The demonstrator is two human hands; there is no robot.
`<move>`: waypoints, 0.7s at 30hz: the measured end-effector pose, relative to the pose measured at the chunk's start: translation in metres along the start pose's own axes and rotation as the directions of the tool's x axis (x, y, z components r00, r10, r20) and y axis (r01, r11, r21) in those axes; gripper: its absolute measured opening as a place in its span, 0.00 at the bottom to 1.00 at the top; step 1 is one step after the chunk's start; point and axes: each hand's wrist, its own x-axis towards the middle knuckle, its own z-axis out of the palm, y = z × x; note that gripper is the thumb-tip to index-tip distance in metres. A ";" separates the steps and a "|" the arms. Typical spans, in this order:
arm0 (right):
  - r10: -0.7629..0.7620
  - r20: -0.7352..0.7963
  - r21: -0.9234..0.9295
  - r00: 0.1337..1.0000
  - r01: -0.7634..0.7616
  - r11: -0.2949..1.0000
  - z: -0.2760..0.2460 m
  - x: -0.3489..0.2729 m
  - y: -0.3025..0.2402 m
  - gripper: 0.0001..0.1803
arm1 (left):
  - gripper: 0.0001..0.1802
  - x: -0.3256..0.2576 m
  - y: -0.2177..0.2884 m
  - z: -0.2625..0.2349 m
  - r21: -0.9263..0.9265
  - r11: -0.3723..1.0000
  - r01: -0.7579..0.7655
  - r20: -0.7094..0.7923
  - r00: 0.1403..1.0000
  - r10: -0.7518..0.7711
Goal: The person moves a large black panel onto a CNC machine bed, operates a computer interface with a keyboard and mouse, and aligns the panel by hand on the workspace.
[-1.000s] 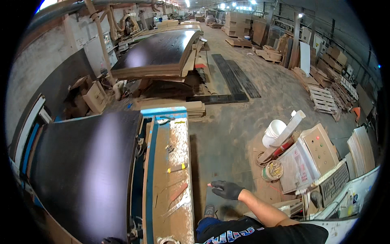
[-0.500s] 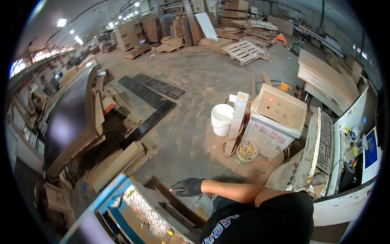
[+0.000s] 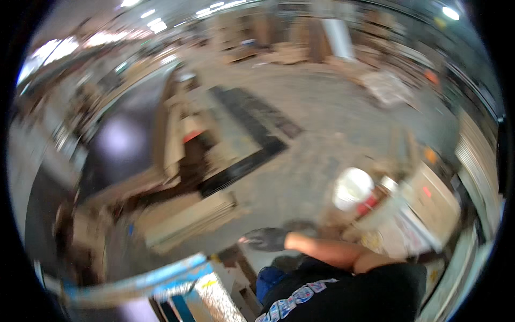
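Observation:
My right hand (image 3: 265,239), in a dark glove with bare fingertips, reaches left across the front of my black shirt (image 3: 365,290). Its fingers are loosely stretched and somewhat blurred, with nothing visible in them. Below and to the left of it is a machine frame with a worn blue edge (image 3: 161,279) and a speckled pale surface. A low stack of boards (image 3: 188,220) lies on the floor beyond, left of the hand. My left hand is outside the picture.
Large dark sheets (image 3: 120,137) rise on the left. Black panels (image 3: 241,167) lie on the floor ahead. To the right stand a white bucket (image 3: 346,196) and a dusty control cabinet (image 3: 432,201). Farther back are a pallet (image 3: 389,88) and board stacks, all blurred.
My view has swung left, so the surroundings have shifted right and blurred. My right hand appears slightly farther right and higher, still stretched leftward. The keyboard and screen at the right have left the picture.

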 end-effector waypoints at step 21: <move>-0.103 0.697 0.116 0.709 0.030 0.993 0.031 0.400 0.020 0.18 | 0.34 0.017 0.044 0.067 0.027 0.712 0.701 -0.125 0.709 -0.694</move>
